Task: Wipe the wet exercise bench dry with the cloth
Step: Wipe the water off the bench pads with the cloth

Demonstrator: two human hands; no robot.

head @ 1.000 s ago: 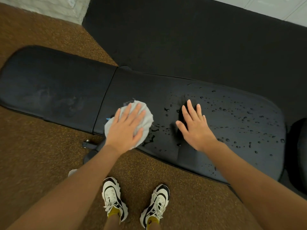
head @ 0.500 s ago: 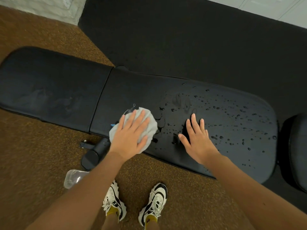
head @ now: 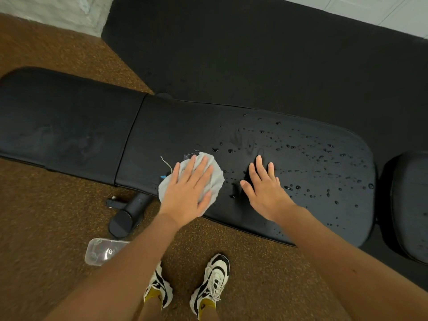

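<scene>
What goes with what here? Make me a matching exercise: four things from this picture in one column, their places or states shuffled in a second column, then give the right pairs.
Column 1
1. cloth
2. right hand
3. clear plastic container
4. water droplets

Column 2
A. lying on the brown floor beside the bench's foot
B. scattered over the right part of the bench pad
C. flat on the wet pad, fingers straight, holding nothing
D. pressed onto the pad under the left hand

Pairs: 1-D, 2-C, 3-A, 4-B
</scene>
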